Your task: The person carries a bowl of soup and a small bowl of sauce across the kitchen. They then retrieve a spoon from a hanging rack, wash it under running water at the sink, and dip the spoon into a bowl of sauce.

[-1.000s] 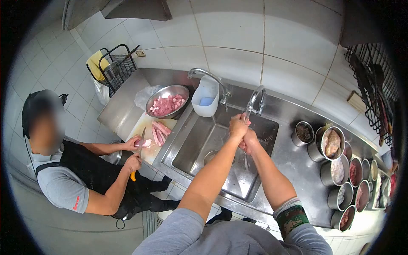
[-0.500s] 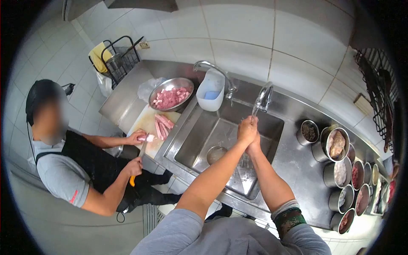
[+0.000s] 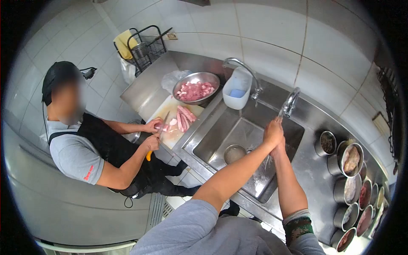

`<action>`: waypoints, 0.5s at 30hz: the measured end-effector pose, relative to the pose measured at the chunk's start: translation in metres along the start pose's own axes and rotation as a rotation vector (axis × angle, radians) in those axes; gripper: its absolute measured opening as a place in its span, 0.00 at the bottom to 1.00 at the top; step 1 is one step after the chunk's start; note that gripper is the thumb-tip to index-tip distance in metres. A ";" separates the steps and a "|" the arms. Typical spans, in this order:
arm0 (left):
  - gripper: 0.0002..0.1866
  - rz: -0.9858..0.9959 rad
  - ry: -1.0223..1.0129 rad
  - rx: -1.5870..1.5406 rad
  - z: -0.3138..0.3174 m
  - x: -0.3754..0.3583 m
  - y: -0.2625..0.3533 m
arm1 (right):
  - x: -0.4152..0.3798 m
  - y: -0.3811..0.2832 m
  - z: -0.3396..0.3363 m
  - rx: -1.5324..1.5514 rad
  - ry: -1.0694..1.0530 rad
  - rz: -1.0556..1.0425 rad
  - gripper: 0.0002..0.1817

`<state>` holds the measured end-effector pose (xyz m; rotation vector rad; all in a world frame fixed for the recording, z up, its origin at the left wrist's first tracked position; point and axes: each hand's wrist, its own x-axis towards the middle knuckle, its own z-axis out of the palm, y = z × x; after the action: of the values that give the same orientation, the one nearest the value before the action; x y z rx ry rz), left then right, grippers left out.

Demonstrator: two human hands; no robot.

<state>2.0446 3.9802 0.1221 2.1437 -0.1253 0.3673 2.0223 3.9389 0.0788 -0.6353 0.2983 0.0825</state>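
My left hand (image 3: pixel 273 131) is pressed together with my right hand (image 3: pixel 279 147) beneath the curved tap (image 3: pixel 291 101). Water from the spout runs onto them. The fingers of both hands look closed against each other, and I cannot make out whether anything lies between them. Below is a steel sink (image 3: pixel 246 131) with a round drain (image 3: pixel 234 154) in its floor. Beside a second tap (image 3: pixel 256 80), a white plastic container (image 3: pixel 233 102) with something blue inside stands at the sink's back left corner.
At left a co-worker (image 3: pixel 97 140) holds a knife (image 3: pixel 160 132) at meat on a cutting board (image 3: pixel 172 138). Behind the board sits a steel bowl (image 3: pixel 196 100) of cut meat. Several metal pots (image 3: pixel 348 192) of food line the right counter. A black wire rack (image 3: pixel 148 49) stands back left.
My view has turned left, so everything sits further right in the picture. My hands stay together under the running water. The co-worker's knife hand has moved closer to the hand on the meat.
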 end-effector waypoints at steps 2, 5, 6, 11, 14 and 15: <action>0.15 0.093 -0.029 -0.021 0.005 -0.001 -0.010 | -0.010 -0.003 0.005 -0.096 0.090 -0.069 0.14; 0.16 0.131 -0.154 0.158 -0.001 0.029 -0.022 | -0.019 -0.005 0.011 -0.373 -0.040 -0.164 0.15; 0.16 0.083 -0.168 0.123 -0.010 0.031 -0.016 | -0.012 -0.002 0.001 -0.386 -0.072 -0.140 0.15; 0.19 -0.091 0.008 -0.157 0.006 0.004 -0.013 | 0.035 0.017 -0.037 0.127 -0.273 -0.013 0.17; 0.18 -0.134 0.110 -0.130 0.039 -0.002 -0.027 | 0.043 0.020 -0.054 0.352 -0.361 0.058 0.19; 0.18 -0.128 0.073 -0.094 0.055 0.001 -0.040 | 0.029 0.015 -0.049 -0.029 -0.218 -0.077 0.20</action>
<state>2.0665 3.9576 0.0620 2.0313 0.0358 0.3569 2.0351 3.9211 0.0240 -0.6593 0.0626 0.0815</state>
